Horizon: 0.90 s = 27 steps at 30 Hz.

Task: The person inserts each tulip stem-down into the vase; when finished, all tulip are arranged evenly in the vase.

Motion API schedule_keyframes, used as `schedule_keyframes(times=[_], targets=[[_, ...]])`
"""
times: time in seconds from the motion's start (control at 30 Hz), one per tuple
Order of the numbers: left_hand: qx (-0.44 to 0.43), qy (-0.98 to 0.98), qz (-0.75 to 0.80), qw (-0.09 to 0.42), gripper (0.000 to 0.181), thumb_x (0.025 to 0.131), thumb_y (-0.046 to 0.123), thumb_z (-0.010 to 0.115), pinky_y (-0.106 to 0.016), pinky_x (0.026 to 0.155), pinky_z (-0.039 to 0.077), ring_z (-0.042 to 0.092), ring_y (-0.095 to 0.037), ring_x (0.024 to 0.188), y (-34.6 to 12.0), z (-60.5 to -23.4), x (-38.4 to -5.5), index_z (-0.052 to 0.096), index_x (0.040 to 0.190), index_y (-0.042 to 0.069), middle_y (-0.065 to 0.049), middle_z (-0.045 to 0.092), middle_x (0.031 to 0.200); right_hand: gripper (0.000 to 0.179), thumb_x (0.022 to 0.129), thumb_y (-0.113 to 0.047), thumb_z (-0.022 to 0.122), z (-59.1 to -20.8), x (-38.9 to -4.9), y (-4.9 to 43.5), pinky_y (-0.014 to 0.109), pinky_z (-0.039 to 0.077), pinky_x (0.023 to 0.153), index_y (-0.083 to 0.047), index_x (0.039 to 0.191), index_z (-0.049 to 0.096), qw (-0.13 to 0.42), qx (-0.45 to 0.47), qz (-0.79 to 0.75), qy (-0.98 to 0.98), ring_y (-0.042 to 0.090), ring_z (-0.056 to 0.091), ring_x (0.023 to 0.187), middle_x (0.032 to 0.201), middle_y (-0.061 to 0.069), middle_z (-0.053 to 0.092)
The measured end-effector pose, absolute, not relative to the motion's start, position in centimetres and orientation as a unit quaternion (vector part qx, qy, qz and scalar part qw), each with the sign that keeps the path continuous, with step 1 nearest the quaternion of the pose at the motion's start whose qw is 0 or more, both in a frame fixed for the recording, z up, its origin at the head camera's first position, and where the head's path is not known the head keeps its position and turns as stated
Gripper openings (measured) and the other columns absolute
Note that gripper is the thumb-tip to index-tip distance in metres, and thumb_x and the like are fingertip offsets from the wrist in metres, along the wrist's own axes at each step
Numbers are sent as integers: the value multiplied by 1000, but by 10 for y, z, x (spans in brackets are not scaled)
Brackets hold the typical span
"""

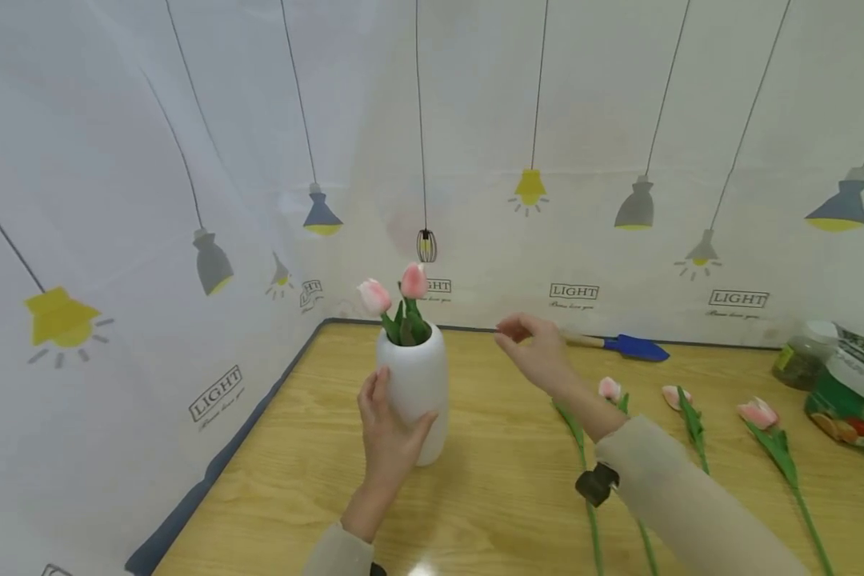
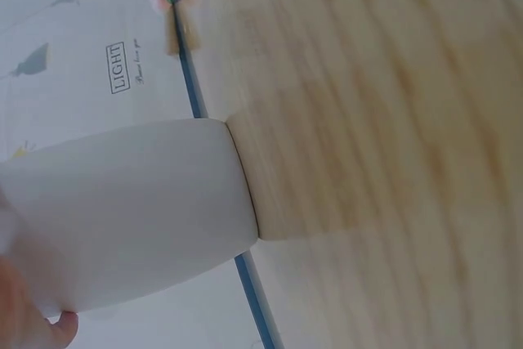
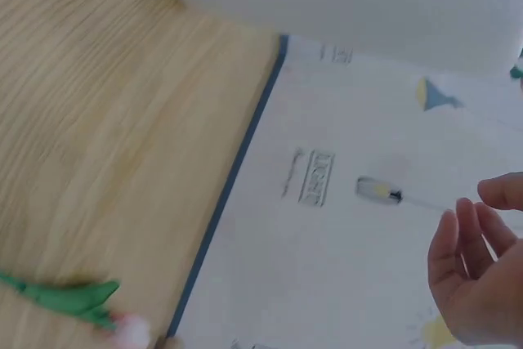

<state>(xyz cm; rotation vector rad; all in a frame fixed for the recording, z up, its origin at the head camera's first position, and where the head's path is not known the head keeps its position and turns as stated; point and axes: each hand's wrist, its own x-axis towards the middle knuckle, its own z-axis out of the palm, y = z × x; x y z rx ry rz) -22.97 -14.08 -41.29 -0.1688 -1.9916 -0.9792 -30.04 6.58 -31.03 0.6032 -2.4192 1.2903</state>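
My left hand [image 1: 392,436] grips the white vase [image 1: 418,392] from the near side, fingers on its left and thumb on its front. In the left wrist view the vase [image 2: 139,210] stands on the wooden table, with part of the hand [image 2: 24,316] at its upper body. Two pink tulips [image 1: 414,282] rise from the vase mouth, their green leaves at the rim and lower stems hidden inside. Raised to the right of the vase is my right hand [image 1: 543,356], its fingers loosely bent. In the right wrist view nothing lies between thumb and fingers of that hand [image 3: 482,275].
Several pink tulips [image 1: 759,414] lie on the table at the right, partly under my right forearm. A blue trowel [image 1: 637,347] lies near the back edge. Farther right stand a jar [image 1: 799,360] and a green-labelled container [image 1: 853,392]. A lamp-printed curtain [image 1: 475,120] borders the table.
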Motion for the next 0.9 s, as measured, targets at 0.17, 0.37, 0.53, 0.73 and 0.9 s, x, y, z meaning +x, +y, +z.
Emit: schedule_keyframes(times=[0.17,0.37,0.53,0.73,0.9], targets=[[-64,-799,-389,455,95,61,19,81,-56,81,45,44,-42,110,-140,-413,-228,24,136,18,-21,30,127,20,85,-18,56,-343,-314,126,33,48,67,-1,96,62,109,147,372,-910,24,58,81,91,15,63],[-58,-793,-393,462,93,60,19,81,-56,84,44,43,-41,111,-140,-414,-228,26,136,16,-22,31,127,22,82,-20,58,-389,-324,171,33,48,59,1,87,65,66,111,308,-943,24,59,73,85,16,64],[-62,-791,-407,453,94,60,17,81,-57,85,43,42,-41,112,-137,-415,-230,25,136,17,-21,30,128,19,77,-17,62,-419,-322,184,22,37,44,0,69,64,11,93,300,-949,9,46,48,58,1,57],[-72,-788,-416,448,93,61,16,80,-59,82,43,43,-43,110,-136,-415,-230,25,136,15,-22,29,128,18,73,-13,61,-438,-319,179,19,30,37,-8,57,53,-18,72,291,-954,6,36,37,43,-7,40],[-75,-790,-410,449,92,62,18,80,-57,84,43,42,-42,112,-138,-415,-230,25,136,15,-22,29,128,19,69,-11,59,-442,-319,169,19,33,36,-10,54,47,-27,47,315,-947,6,37,35,42,-7,38]])
